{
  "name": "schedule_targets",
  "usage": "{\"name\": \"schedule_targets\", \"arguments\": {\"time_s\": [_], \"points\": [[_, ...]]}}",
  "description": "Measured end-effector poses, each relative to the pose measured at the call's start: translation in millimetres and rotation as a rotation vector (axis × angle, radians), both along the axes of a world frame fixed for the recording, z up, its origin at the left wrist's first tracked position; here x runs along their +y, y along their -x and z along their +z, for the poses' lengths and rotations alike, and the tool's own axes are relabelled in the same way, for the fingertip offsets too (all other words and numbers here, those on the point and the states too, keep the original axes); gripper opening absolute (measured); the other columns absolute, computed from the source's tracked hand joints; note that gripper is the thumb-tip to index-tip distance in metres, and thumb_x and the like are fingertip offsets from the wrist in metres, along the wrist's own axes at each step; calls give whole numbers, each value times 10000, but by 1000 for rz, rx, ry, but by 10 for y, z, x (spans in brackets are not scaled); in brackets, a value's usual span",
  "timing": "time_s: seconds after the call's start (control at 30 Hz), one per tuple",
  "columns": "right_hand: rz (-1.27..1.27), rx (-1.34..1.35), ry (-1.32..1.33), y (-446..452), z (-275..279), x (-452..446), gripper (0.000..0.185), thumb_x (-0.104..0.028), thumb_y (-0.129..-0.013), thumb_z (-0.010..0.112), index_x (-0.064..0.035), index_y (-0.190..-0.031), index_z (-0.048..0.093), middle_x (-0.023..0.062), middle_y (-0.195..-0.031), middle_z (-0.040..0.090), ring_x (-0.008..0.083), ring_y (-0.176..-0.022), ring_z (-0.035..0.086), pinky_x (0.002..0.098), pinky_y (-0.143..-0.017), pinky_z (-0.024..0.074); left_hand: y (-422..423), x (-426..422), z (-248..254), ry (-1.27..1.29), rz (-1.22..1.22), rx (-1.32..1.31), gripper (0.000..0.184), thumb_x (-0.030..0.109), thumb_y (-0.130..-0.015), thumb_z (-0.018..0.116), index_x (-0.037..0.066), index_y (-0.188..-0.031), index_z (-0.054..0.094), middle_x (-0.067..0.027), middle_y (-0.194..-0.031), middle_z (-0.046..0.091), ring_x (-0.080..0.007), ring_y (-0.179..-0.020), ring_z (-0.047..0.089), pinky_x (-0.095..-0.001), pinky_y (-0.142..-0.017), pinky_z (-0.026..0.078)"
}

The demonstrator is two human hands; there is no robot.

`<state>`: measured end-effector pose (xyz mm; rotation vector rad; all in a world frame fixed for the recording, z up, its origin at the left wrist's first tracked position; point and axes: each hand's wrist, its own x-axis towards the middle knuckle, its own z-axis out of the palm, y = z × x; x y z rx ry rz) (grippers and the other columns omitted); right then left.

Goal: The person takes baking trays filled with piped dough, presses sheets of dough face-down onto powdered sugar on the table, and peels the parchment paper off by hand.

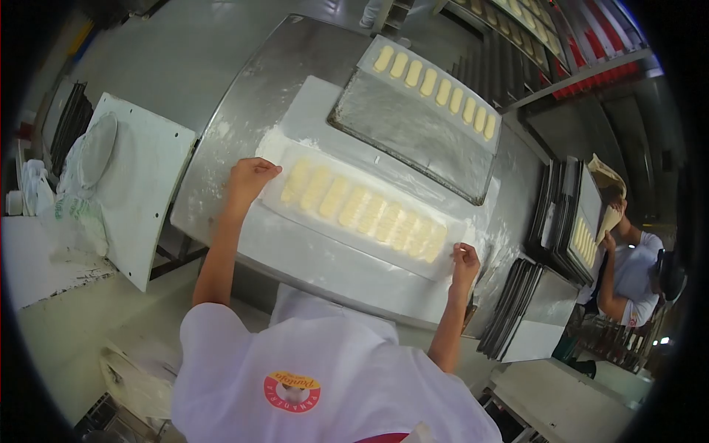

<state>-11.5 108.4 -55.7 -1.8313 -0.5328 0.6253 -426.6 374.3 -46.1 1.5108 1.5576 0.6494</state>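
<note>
A row of several long, pale dough pieces [360, 210] lies on a floured whitish sheet [295, 215] across the metal table. My left hand [255, 177] is at the sheet's left end, its thumb and fingers pinched together at the edge. At the right end, my right hand [465, 263] is closed in a similar pinch near the sheet's corner. The thin edge between the fingertips is hard to make out on both sides. Beyond the row sits a metal baking tray [413, 136], with another line of dough pieces [443, 91] on a pale sheet along its far side.
Loose flour [273, 145] dusts the steel table [244, 96]. Stacked trays [554, 199] and more upright trays [513, 303] stand to the right. There a co-worker [631, 273] lifts a tan sheet [607, 181]. A white board [140, 170] is at left; a rack [583, 81] stands behind.
</note>
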Motion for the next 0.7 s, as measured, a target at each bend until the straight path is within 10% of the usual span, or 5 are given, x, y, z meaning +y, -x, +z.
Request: {"name": "schedule_targets", "arguments": {"time_s": [0.7], "points": [[1, 15, 76, -13, 58, -44, 84, -101, -866, 657, -28, -850, 619, -16, -709, 565, 69, -660, 490, 225, -637, 377, 5, 24, -10, -71, 75, 4, 449, 174, -695, 805, 72, -1011, 502, -89, -726, 700, -182, -682, 639, -305, -671, 477]]}}
